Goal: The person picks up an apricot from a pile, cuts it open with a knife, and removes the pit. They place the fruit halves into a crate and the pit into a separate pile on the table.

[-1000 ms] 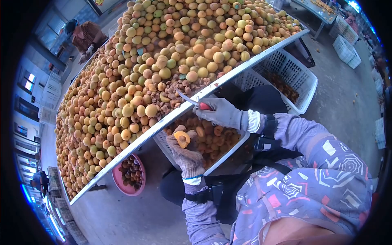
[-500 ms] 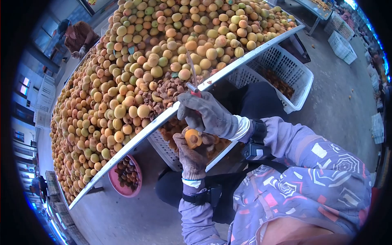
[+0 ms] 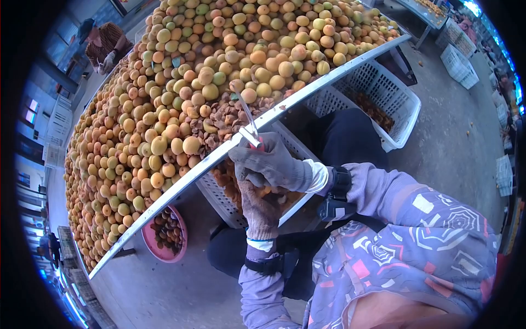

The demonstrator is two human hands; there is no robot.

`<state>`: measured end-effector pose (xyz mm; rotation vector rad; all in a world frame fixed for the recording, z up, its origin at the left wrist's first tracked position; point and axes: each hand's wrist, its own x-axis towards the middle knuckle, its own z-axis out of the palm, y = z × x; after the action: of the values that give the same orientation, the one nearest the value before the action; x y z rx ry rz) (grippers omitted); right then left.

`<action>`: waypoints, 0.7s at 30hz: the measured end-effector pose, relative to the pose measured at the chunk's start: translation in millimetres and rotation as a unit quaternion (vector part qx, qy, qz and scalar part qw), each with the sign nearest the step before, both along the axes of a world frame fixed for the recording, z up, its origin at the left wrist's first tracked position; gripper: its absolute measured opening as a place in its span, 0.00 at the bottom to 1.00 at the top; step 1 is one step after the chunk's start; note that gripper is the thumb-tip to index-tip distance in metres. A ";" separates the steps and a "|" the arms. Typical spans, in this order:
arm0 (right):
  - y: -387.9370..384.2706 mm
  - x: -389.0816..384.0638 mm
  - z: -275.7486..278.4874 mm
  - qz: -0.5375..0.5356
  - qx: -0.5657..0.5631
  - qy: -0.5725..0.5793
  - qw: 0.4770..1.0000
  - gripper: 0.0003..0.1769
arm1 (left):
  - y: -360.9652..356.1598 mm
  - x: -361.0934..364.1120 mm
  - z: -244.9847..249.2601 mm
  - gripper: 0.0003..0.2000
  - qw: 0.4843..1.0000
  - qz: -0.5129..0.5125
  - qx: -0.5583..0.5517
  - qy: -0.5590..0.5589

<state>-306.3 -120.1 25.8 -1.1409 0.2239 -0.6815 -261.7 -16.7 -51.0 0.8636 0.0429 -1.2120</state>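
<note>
My right hand (image 3: 276,162), in a grey glove, is closed around the red handle (image 3: 257,145) of a knife. The knife's thin blade (image 3: 245,109) points up over the tray's edge. Just below, my left hand (image 3: 258,211), also gloved, is closed against the right one. Its fingers are largely covered, and only a little orange of the apricot between the hands shows. Beneath them, a white crate (image 3: 219,204) holds orange fruit pieces. Brown pits (image 3: 224,118) lie beside whole apricots (image 3: 159,145) on the tray.
The tray's metal edge (image 3: 181,186) runs diagonally before my hands. A pink basin (image 3: 164,253) with dark contents sits on the floor at lower left. Another white crate (image 3: 408,115) stands at my right. A person (image 3: 105,46) is across the heap.
My right hand has moved down and left onto my left hand, bringing the knife with it. The opened apricot with its pit, plain to see before, is now mostly covered.
</note>
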 end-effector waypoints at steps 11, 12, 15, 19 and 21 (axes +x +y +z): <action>-37.6 10.2 -61.3 0.172 0.302 -0.208 0.914 0.18 | -2.7 -11.0 15.3 0.17 0.998 0.052 -0.025 0.013; -39.5 10.3 -60.6 0.224 0.322 -0.248 0.886 0.17 | -3.3 -10.1 14.0 0.17 0.997 0.028 -0.069 0.007; -36.2 12.0 -58.8 0.223 0.339 -0.252 0.878 0.15 | -6.9 -11.3 16.6 0.15 0.998 0.044 -0.028 0.025; -26.9 19.8 -46.5 -0.112 -0.245 -0.157 0.950 0.17 | -4.9 -11.8 21.8 0.15 0.998 0.019 -0.048 0.029; -23.7 7.3 -28.3 0.014 0.087 -0.078 0.993 0.11 | -4.5 -10.6 13.1 0.16 0.998 0.002 -0.065 0.019</action>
<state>-298.9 -143.8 -2.5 -0.9175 0.1318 -0.7085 -272.3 -21.2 -37.9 0.7273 -0.0044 -1.2141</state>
